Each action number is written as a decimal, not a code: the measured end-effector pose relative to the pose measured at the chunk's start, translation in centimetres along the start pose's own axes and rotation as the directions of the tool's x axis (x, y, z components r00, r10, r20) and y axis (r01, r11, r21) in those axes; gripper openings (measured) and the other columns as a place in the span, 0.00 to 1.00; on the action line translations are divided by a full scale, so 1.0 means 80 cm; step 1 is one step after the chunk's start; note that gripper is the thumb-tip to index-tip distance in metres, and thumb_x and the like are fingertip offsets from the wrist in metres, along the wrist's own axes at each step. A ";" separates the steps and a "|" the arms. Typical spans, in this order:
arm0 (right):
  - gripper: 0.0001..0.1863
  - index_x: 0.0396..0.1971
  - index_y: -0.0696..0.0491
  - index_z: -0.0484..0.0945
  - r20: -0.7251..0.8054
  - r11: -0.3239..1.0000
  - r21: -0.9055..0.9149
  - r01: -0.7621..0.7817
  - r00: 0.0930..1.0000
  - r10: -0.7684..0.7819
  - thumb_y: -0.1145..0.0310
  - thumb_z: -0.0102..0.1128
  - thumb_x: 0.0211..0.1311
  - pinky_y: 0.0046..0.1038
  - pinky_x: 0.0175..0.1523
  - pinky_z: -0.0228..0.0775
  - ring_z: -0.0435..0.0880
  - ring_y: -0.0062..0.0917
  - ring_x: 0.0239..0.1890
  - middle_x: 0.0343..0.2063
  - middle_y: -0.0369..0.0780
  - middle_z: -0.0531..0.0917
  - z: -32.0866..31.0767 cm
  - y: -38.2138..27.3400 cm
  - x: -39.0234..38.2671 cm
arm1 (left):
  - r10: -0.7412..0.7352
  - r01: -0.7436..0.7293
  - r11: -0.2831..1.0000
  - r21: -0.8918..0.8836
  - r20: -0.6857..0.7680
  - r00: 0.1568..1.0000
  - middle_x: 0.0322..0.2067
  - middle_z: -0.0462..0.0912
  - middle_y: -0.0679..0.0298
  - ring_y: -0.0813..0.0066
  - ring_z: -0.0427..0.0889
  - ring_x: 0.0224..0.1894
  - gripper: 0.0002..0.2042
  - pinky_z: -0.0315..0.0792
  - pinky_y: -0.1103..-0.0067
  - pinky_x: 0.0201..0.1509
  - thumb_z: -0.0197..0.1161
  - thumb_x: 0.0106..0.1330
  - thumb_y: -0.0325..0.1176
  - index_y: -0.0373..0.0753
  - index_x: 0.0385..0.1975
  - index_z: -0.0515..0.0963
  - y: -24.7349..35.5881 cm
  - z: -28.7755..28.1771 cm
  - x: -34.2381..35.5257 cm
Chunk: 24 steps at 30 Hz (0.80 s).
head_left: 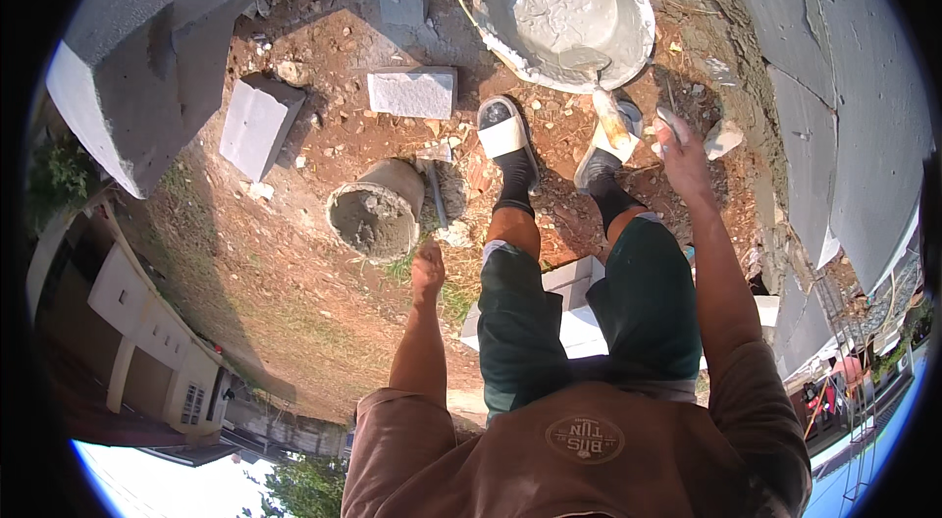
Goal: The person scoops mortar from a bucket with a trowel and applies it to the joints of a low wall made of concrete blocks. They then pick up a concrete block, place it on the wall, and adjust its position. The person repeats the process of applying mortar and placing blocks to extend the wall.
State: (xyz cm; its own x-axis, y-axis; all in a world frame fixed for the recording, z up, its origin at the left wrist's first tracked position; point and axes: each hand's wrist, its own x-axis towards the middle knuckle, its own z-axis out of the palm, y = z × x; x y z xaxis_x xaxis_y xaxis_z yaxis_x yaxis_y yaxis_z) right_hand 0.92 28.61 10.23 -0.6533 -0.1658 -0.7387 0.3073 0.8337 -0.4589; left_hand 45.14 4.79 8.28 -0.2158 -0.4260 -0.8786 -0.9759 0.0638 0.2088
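Observation:
My left hand point(428, 268) hangs loosely curled, holding nothing visible, beside a bucket point(373, 212) with grey mortar inside. A long-handled tool point(439, 206) lies behind that bucket. My right hand point(677, 140) has curled fingers, apparently around something thin that I cannot make out, right of my right sandal point(599, 165). A wide round tub point(496, 3) of wet grey mortar stands at the top, with a yellow cord at its side. In it a trowel point(610, 116) rests, its light handle sticking out toward me over the right sandal.
Pale blocks point(410, 91) lie on rubble-strewn red soil point(294, 292), one tilted point(257, 130). Large grey blocks point(118, 77) stand at the upper left. A grey rendered wall point(834, 106) runs along the right, with rods at its lower end. More blocks point(579, 327) lie behind my legs.

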 end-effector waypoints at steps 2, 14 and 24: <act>0.23 0.52 0.57 0.71 -0.013 0.997 0.003 0.077 0.997 -0.077 0.55 0.50 0.66 0.22 0.44 0.70 0.76 0.21 0.39 0.39 0.41 0.78 -0.031 0.023 -0.003 | 0.148 -0.150 0.989 -0.001 -0.179 0.973 0.31 0.78 0.43 0.44 0.77 0.33 0.17 0.72 0.67 0.37 0.48 0.65 0.36 0.32 0.48 0.70 -0.067 0.070 0.098; 0.25 0.42 0.61 0.75 -0.150 0.752 -0.579 -0.313 0.948 0.279 0.51 0.55 0.59 0.37 0.42 0.72 0.81 0.45 0.39 0.33 0.54 0.81 -0.124 0.201 -0.051 | -0.078 0.186 0.969 0.164 -0.509 0.857 0.32 0.76 0.44 0.45 0.75 0.36 0.24 0.67 0.58 0.39 0.53 0.61 0.49 0.33 0.46 0.68 -0.137 0.171 0.282; 0.27 0.53 0.58 0.69 0.232 0.979 0.090 0.184 0.952 -0.201 0.51 0.51 0.63 0.33 0.52 0.68 0.78 0.37 0.47 0.45 0.50 0.77 -0.055 -0.148 -0.220 | 0.226 -0.427 0.824 -0.372 -0.475 0.850 0.25 0.71 0.56 0.68 0.67 0.28 0.16 0.65 0.72 0.33 0.52 0.67 0.41 0.29 0.37 0.66 0.255 -0.066 -0.062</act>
State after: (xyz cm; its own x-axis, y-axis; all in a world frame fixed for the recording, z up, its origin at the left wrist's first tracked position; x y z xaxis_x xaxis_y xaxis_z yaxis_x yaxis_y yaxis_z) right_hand 5.73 23.94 30.80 -0.5233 -0.4470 -0.7255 0.2426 0.7380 -0.6297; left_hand 26.49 3.45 19.16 -0.3882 -0.7767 -0.4960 -0.6998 -0.1017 0.7070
